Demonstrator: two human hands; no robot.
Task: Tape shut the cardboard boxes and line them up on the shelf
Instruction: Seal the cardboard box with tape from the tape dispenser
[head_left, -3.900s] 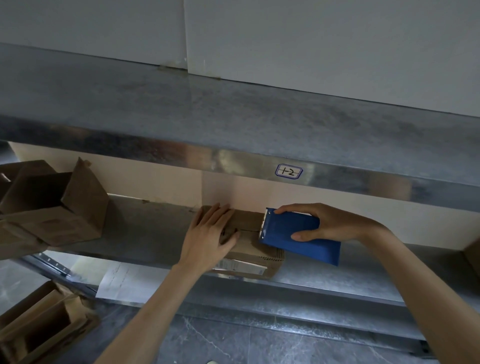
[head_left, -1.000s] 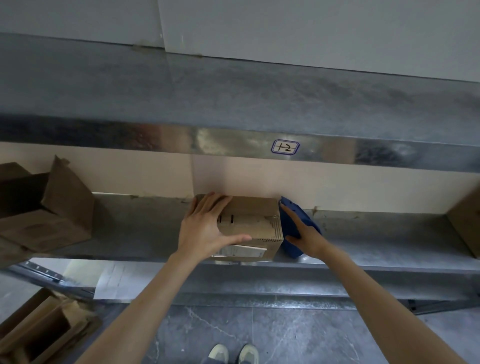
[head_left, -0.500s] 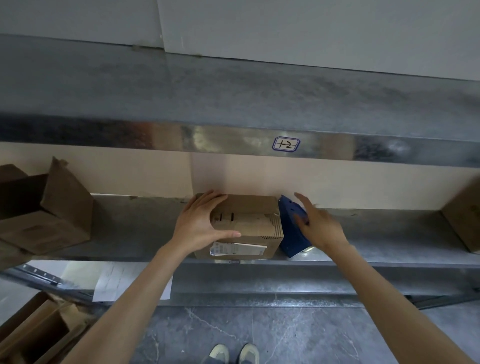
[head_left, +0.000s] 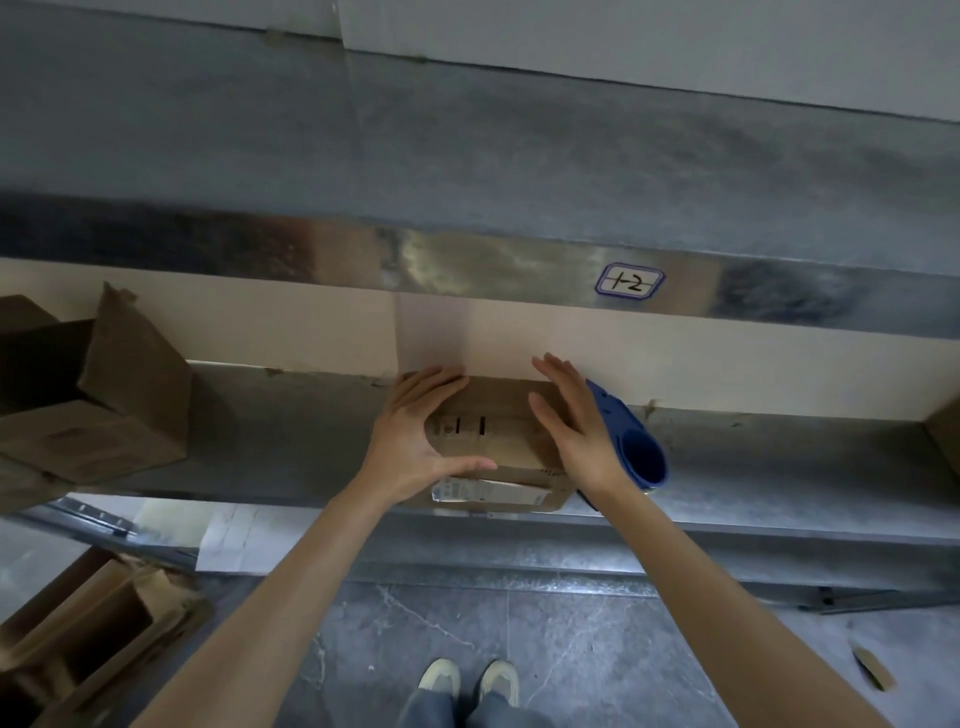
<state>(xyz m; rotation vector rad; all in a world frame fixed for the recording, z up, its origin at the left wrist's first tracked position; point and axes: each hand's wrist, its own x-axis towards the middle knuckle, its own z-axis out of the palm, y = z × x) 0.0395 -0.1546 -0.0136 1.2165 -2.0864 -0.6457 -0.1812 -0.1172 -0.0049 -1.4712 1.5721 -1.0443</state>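
A small closed cardboard box (head_left: 491, 439) with a white label on its front sits at the front edge of the metal shelf (head_left: 270, 436). My left hand (head_left: 415, 436) lies on the box's left side, fingers straight, thumb along the front top edge. My right hand (head_left: 576, 431) rests flat against the box's right side, fingers straight. The blue tape dispenser (head_left: 631, 447) lies on the shelf just right of the box, behind my right hand, with no hand on it.
Open cardboard boxes (head_left: 88, 405) stand at the shelf's left end; another box edge (head_left: 943, 436) shows at the far right. Flattened cardboard (head_left: 78, 639) lies on the floor at lower left. An upper shelf (head_left: 467, 171) with a "1-2" label (head_left: 629, 281) overhangs. My shoes (head_left: 467, 680) are below.
My right hand let go of the blue tape dispenser, left it on the shelf, and moved left onto the box's right side. My left hand stayed on the box.
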